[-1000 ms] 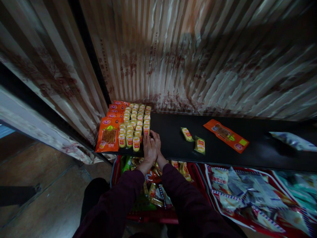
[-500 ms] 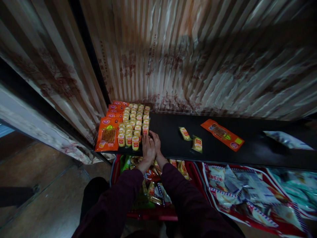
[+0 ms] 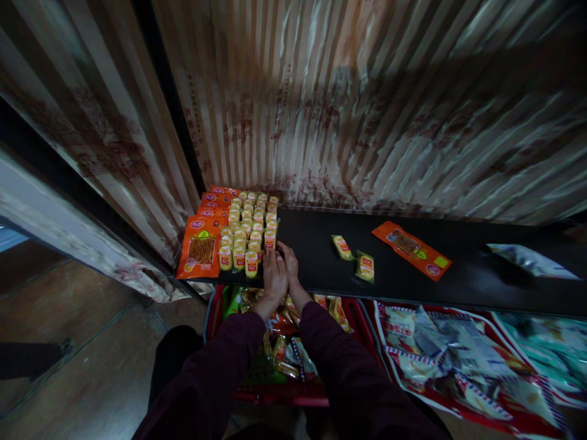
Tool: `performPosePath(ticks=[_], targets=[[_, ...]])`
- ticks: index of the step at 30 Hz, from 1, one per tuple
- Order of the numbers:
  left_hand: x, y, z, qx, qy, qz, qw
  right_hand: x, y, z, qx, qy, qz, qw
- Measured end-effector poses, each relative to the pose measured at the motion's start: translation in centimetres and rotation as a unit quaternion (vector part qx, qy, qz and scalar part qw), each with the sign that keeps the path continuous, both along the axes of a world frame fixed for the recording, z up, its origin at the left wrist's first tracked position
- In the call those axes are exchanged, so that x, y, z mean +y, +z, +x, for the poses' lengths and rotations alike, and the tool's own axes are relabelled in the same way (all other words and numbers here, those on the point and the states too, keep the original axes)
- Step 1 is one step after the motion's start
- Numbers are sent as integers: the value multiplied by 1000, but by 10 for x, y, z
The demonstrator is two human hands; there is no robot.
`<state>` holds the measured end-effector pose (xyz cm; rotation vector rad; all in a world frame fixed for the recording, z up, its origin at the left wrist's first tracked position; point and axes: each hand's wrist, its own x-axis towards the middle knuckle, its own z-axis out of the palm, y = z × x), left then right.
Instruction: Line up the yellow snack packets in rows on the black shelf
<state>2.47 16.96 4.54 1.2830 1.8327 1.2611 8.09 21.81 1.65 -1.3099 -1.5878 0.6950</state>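
Observation:
Small yellow wrapped snack cakes (image 3: pixel 251 263) stand in packed rows at the left of the black shelf. My left hand (image 3: pixel 275 276) is at the front right corner of these rows, its fingers closed and its fingertips by the rightmost column. Pressed against it from the right is my right hand (image 3: pixel 290 266), its fingers bent inward and closed. Whatever lies between or under the fingers is hidden. To the left of the cakes, overlapping orange snack packets (image 3: pixel 200 250) lean in a row.
Farther right on the shelf (image 3: pixel 307 244) lie two loose wrapped cakes (image 3: pixel 342 247), an orange packet (image 3: pixel 411 249) and a white packet (image 3: pixel 532 260). Below the front edge are a red basket (image 3: pixel 362 324) of mixed snacks and another container of white packets (image 3: pixel 452 348). A patterned curtain (image 3: pixel 321 122) hangs behind.
The camera view has shifted very slightly. Both hands stay at the same corner of the cake rows, and no item has visibly moved.

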Motion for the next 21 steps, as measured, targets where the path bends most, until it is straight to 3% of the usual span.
performPosePath(ticks=[11,21], targets=[[-27,15,0,-6,-18,6,1000,-26,14,3,-12,-15,-18,1000],[-95,19,-5,-32,-69,2,997,-96,23,9,-1,12,-27,1000]])
